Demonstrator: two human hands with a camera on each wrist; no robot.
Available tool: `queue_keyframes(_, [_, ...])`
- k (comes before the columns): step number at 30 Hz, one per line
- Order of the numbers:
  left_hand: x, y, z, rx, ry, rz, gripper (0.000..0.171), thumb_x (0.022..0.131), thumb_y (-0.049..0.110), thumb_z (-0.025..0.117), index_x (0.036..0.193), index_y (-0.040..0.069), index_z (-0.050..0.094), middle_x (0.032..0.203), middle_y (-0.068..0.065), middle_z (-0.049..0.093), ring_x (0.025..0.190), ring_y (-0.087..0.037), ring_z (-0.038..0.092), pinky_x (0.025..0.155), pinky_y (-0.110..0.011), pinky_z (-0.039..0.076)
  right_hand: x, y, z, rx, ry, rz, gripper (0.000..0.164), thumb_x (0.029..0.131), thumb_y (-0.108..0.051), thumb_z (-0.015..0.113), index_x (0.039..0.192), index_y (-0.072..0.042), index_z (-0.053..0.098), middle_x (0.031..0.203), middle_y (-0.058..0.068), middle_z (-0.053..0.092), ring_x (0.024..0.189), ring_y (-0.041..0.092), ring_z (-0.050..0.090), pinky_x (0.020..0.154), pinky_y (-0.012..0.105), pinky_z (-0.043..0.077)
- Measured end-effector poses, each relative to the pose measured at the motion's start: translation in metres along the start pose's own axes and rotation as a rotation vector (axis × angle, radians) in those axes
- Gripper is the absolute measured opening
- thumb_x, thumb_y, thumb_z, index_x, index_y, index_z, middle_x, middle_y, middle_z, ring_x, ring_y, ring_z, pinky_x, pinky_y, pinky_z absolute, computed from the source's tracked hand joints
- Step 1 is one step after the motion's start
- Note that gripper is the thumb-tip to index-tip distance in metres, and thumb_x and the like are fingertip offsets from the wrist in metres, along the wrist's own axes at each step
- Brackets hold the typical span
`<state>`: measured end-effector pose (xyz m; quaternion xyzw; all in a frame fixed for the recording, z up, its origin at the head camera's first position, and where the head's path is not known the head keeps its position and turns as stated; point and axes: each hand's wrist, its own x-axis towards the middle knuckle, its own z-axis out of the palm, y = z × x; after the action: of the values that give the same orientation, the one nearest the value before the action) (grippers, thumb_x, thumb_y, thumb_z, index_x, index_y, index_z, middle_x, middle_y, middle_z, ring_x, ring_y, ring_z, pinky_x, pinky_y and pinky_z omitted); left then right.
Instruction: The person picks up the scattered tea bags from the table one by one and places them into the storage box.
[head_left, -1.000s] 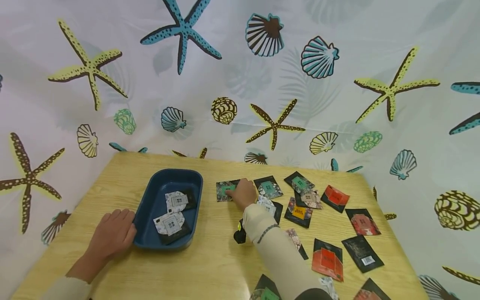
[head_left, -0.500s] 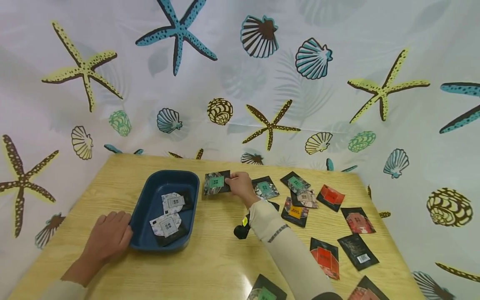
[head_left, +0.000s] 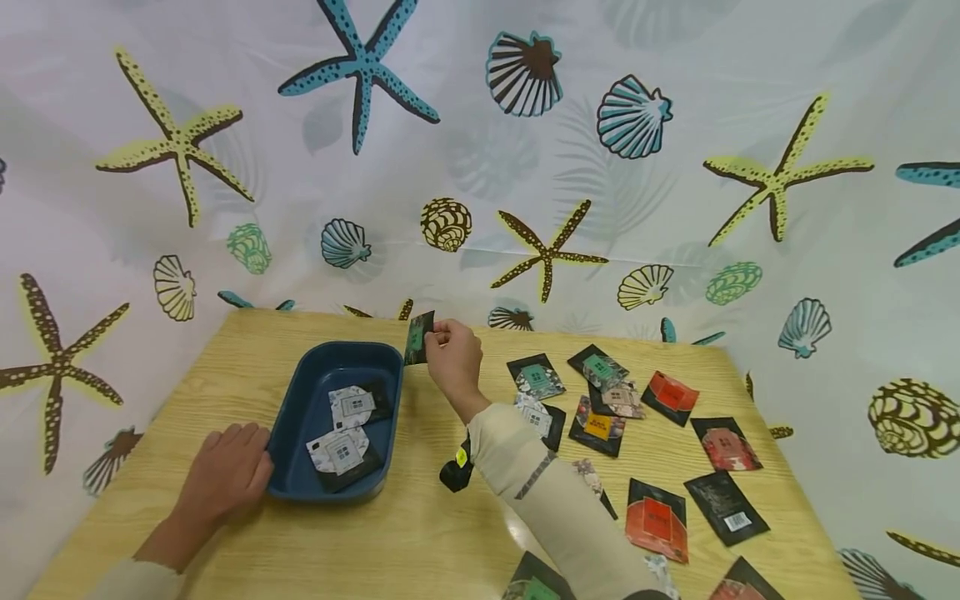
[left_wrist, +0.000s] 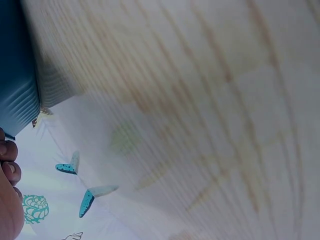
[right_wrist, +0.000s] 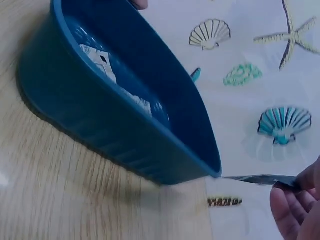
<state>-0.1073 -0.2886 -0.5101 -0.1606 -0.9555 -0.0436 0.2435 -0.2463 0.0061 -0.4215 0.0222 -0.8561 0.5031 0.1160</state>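
My right hand [head_left: 456, 358] pinches a dark sachet with a green label [head_left: 418, 335] between thumb and fingers. It is raised and tilted just beyond the right rim of a blue plastic bin [head_left: 395, 421]. Seen edge-on in the right wrist view, the sachet [right_wrist: 257, 179] overlaps the bin's corner. Inside the bin lie two black-and-white floral sachets, one farther back [head_left: 354, 405] and one nearer [head_left: 341, 454]. At the bin's left side, my left hand [head_left: 228, 471] holds the rim with bent fingers; part of its grip is hidden in the head view.
Several loose sachets lie on the wooden table [head_left: 420, 542] to the right: green-labelled [head_left: 537, 377], white floral [head_left: 534, 414], orange-labelled [head_left: 597, 425], red [head_left: 657, 518] and black with a barcode [head_left: 726, 507]. A patterned curtain [head_left: 450, 167] stands behind the table.
My right hand has picked the green-labelled sachet up off the table and carried it left towards the bin, tilting it upright. The left hand has stayed at the bin's side.
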Motion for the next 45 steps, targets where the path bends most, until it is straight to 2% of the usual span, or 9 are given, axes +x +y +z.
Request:
queue_keyframes(4, [-0.001, 0.000, -0.001, -0.002, 0.016, 0.000, 0.012, 0.081, 0.013, 0.050, 0.073, 0.013, 0.041, 0.070, 0.001, 0.037, 0.065, -0.018, 0.035, 0.064, -0.033, 0.023, -0.007, -0.010, 0.008, 0.093, -0.027, -0.042, 0.020, 0.095, -0.015, 0.064, 0.110, -0.004, 0.071, 0.095, 0.012, 0.077, 0.075, 0.023, 0.073, 0.062, 0.028, 0.056])
queue_keyframes(8, [-0.001, 0.000, -0.001, -0.002, 0.017, 0.003, 0.013, 0.082, 0.012, 0.050, 0.073, 0.014, 0.041, 0.069, 0.002, 0.036, 0.065, -0.017, 0.032, 0.064, -0.032, 0.022, -0.021, -0.019, 0.022, 0.167, -0.175, 0.056, 0.018, 0.093, -0.011, 0.066, 0.107, -0.001, 0.071, 0.095, 0.015, 0.076, 0.068, 0.023, 0.073, 0.056, 0.024, 0.056])
queue_keyframes(15, [0.000, 0.001, 0.000, -0.003, 0.025, 0.000, 0.013, 0.082, 0.012, 0.050, 0.073, 0.014, 0.040, 0.069, 0.002, 0.035, 0.065, -0.016, 0.030, 0.064, -0.032, 0.021, -0.045, -0.022, 0.049, 0.102, -0.466, 0.195, 0.020, 0.090, -0.002, 0.066, 0.109, 0.005, 0.070, 0.097, 0.016, 0.075, 0.076, 0.025, 0.076, 0.064, 0.028, 0.059])
queue_keyframes(23, [0.000, 0.004, -0.001, -0.008, -0.005, -0.018, 0.018, 0.085, 0.011, 0.049, 0.072, 0.016, 0.038, 0.069, 0.004, 0.031, 0.064, -0.013, 0.024, 0.066, -0.030, 0.018, -0.049, -0.018, 0.048, -0.011, -0.654, 0.126, 0.046, 0.094, -0.021, 0.067, 0.133, 0.002, 0.060, 0.113, 0.015, 0.074, 0.088, 0.019, 0.075, 0.086, 0.032, 0.058])
queue_keyframes(28, [0.001, 0.003, -0.002, -0.004, -0.002, -0.010, 0.016, 0.086, 0.011, 0.049, 0.074, 0.015, 0.040, 0.070, 0.003, 0.034, 0.065, -0.014, 0.025, 0.066, -0.031, 0.019, -0.029, -0.013, 0.030, 0.013, -0.573, 0.082, 0.042, 0.096, -0.022, 0.064, 0.131, 0.001, 0.061, 0.112, 0.015, 0.074, 0.091, 0.024, 0.075, 0.082, 0.032, 0.058])
queue_keyframes(32, [0.003, 0.002, -0.004, -0.004, 0.004, -0.010, 0.016, 0.086, 0.011, 0.049, 0.074, 0.015, 0.040, 0.070, 0.004, 0.033, 0.065, -0.014, 0.025, 0.066, -0.031, 0.019, -0.001, 0.000, 0.003, -0.065, -0.443, 0.016, 0.032, 0.096, -0.021, 0.064, 0.120, -0.001, 0.067, 0.111, 0.015, 0.073, 0.096, 0.027, 0.072, 0.081, 0.036, 0.057])
queue_keyframes(39, [0.007, 0.005, -0.005, -0.014, 0.022, -0.003, 0.018, 0.086, 0.011, 0.048, 0.072, 0.016, 0.038, 0.069, 0.005, 0.030, 0.065, -0.012, 0.022, 0.066, -0.030, 0.018, 0.039, 0.064, -0.060, -0.338, -0.198, 0.046, 0.029, 0.095, -0.017, 0.061, 0.118, 0.000, 0.068, 0.113, 0.016, 0.072, 0.103, 0.033, 0.069, 0.094, 0.048, 0.053])
queue_keyframes(44, [0.003, 0.006, -0.004, -0.008, 0.059, 0.025, 0.020, 0.086, 0.010, 0.047, 0.071, 0.017, 0.036, 0.069, 0.007, 0.025, 0.065, -0.009, 0.016, 0.065, -0.028, 0.015, 0.043, 0.110, -0.096, -0.481, -0.167, 0.128, 0.034, 0.094, -0.013, 0.060, 0.121, 0.007, 0.064, 0.122, 0.026, 0.065, 0.112, 0.040, 0.063, 0.096, 0.052, 0.051])
queue_keyframes(45, [0.002, 0.006, -0.004, -0.007, 0.065, 0.029, 0.020, 0.086, 0.010, 0.046, 0.071, 0.017, 0.035, 0.069, 0.007, 0.025, 0.065, -0.009, 0.016, 0.065, -0.027, 0.015, 0.043, 0.116, -0.101, -0.508, -0.174, 0.135, 0.028, 0.094, -0.014, 0.061, 0.110, 0.008, 0.068, 0.115, 0.026, 0.066, 0.102, 0.039, 0.065, 0.089, 0.049, 0.054])
